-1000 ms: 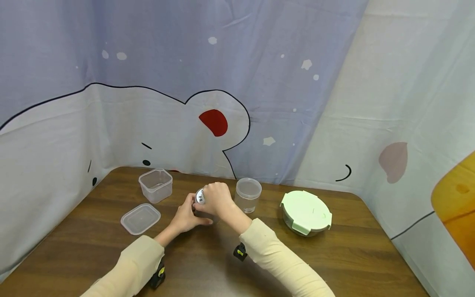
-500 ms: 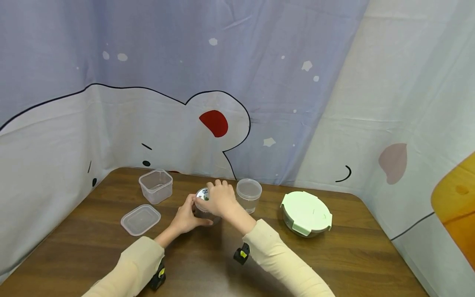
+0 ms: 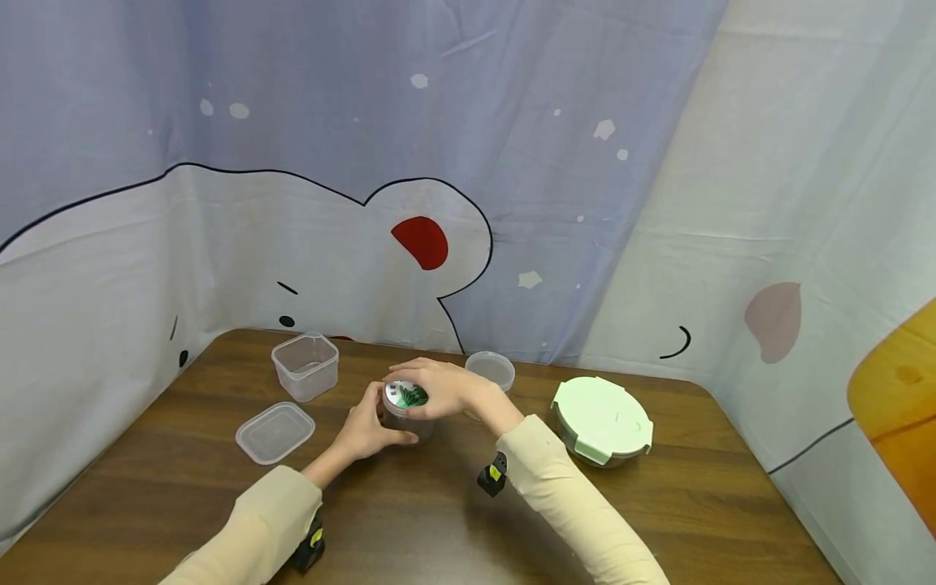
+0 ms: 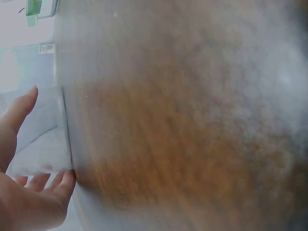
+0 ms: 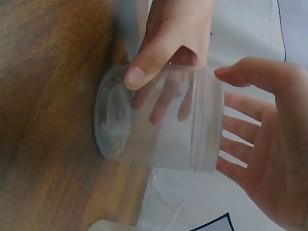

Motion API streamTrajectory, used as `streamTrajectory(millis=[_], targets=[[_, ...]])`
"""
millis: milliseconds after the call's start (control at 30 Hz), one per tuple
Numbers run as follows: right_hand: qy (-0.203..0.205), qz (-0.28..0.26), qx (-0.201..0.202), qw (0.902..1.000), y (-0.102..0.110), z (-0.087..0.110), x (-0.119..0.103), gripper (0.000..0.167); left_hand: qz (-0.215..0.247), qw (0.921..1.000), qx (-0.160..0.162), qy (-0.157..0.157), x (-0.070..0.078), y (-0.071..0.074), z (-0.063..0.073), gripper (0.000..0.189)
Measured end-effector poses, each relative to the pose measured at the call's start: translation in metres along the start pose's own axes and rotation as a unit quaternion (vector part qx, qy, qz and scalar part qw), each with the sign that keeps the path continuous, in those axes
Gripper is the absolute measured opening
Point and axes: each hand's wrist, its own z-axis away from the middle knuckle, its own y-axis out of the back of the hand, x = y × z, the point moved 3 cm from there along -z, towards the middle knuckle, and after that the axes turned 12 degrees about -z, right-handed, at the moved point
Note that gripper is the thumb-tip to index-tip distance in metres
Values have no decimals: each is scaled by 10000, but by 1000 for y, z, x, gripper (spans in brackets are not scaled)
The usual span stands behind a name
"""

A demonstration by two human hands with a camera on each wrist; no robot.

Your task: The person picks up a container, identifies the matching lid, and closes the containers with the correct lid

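Note:
A clear round plastic jar (image 5: pixel 159 149) stands upright on the table between both hands. My left hand (image 3: pixel 366 431) grips its body from the left, thumb on the near side and fingers round the far side; the right wrist view shows the fingers through the plastic. At the jar's top, my right hand (image 3: pixel 446 388) holds the rim of the screw lid (image 3: pixel 405 394), thumb on one side and fingers on the other. White with a green leafy print, the lid's top is partly covered by that hand. The left wrist view catches the jar's lower body (image 4: pixel 41 144).
A second clear round jar (image 3: pixel 491 367) stands just behind my right wrist, partly hidden. At left are an open square plastic container (image 3: pixel 310 382) and a flat rectangular lid (image 3: pixel 275 433). A bowl with a pale green clip lid (image 3: pixel 605 416) sits at right. A curtain (image 3: pixel 351 260) hangs behind the table.
My right hand has spread and turned around the lid, its wrist swinging right and covering more of the second jar. More of the lid's green print shows. The left hand keeps its hold.

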Motion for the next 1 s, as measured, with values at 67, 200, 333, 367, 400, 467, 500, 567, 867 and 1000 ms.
streamTrajectory(millis=[67, 200, 333, 367, 400, 467, 500, 567, 867, 1000], targets=[[-38, 44, -48, 10000, 1, 0, -2, 56, -25, 10000, 2, 11, 0, 0, 0, 86], [-327, 295, -53, 9990, 3, -2, -6, 55, -68, 10000, 2, 31, -1, 0, 0, 86], [-715, 712, 198, 9947, 2, -4, -10, 51, -118, 9999, 9, 40, -1, -1, 0, 84], [-802, 812, 299, 9930, 2, -5, -11, 50, -125, 9999, 12, 42, 0, -1, 0, 84], [-888, 899, 410, 9911, 2, -5, -12, 49, -127, 9999, 15, 40, 0, -1, 0, 84], [-1078, 1078, 609, 9864, 0, -5, -16, 49, -141, 9999, 29, 42, 0, -1, 0, 83], [-1163, 1221, 691, 9833, -1, -5, -18, 49, -156, 9999, 36, 12, 0, -1, 0, 83], [-1342, 1522, 820, 9758, -4, -6, -23, 51, -163, 9999, 58, 1, 0, 0, 1, 83], [-1815, 2127, 1775, 9436, -17, -8, -36, 51, -129, 9999, 89, -46, 2, 2, 2, 81], [-1946, 2008, 1737, 9443, -16, -6, -34, 55, -127, 9999, 81, -19, 2, 1, 2, 81]])
